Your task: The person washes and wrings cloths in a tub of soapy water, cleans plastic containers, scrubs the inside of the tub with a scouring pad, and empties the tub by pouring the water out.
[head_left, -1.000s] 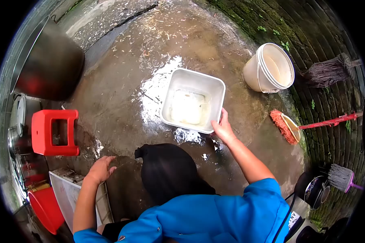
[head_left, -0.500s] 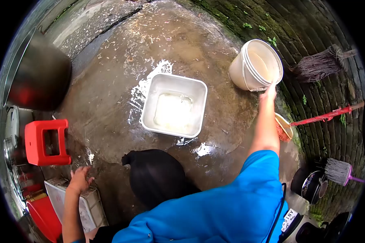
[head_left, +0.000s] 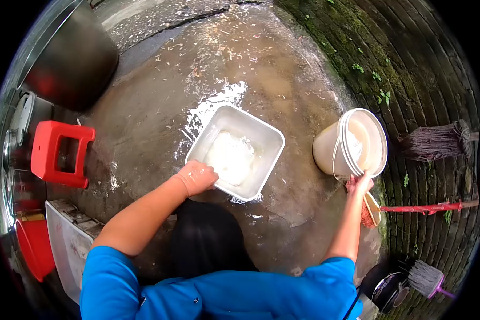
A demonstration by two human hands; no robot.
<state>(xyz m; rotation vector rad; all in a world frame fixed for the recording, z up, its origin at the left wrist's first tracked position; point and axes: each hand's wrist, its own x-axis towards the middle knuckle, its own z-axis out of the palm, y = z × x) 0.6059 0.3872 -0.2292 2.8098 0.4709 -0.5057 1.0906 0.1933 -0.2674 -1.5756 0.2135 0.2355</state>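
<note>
A square, light metal basin stands on the wet ground before me, with a shallow layer of bright, reflecting liquid at its bottom. My left hand is at the basin's near left corner, its fingers curled over the rim. Over on the right is a whitish plastic bucket with a thin wire handle, tilted so that its mouth faces right. Cloudy liquid shows inside it. My right hand grips the bucket's rim on the near side; part of those fingers is hidden.
To the left are a large dark metal pot, a red stool and a white plastic crate. Along the mossy brick wall lie a mop, a red-handled broom and a black bucket.
My left hand has come from beside the crate to the basin's rim. The basin has turned slightly. The bucket, still in my right hand, now appears lower in the view, which has shifted too.
</note>
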